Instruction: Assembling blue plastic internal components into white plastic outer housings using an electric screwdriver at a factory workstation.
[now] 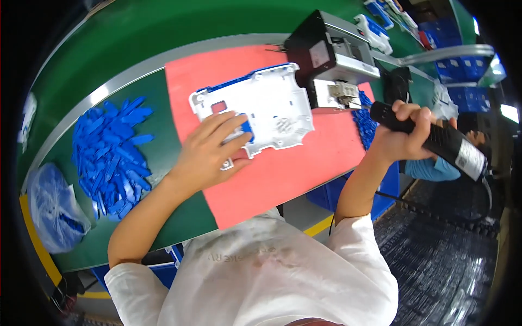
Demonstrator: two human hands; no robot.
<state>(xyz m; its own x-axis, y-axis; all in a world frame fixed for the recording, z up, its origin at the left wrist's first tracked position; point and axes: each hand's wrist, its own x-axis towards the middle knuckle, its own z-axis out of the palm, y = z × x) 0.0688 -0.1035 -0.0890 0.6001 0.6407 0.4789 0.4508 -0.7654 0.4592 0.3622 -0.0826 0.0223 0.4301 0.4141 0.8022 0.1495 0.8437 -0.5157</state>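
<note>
A white plastic housing half point(272, 103) with blue trim along its far edge lies, hollow side up, on a salmon-pink mat point(244, 190). My left hand point(215, 141) grips its near left part: the fingers reach over a blue piece inside, and the thumb is at the near edge. In my right hand point(405, 133) is a black electric screwdriver point(457, 152), raised at the right with its front end pointing left. That end is close to the metal front of a black and silver box-shaped machine point(326, 51), apparently a screw feeder; I cannot tell whether they touch.
Left of the mat, small blue plastic strips point(111, 157) are heaped on the green table point(163, 163), beside a clear plastic bag point(51, 206). More blue pieces point(364, 122) lie right of the machine. Another person's blue sleeve point(435, 169) shows behind the screwdriver.
</note>
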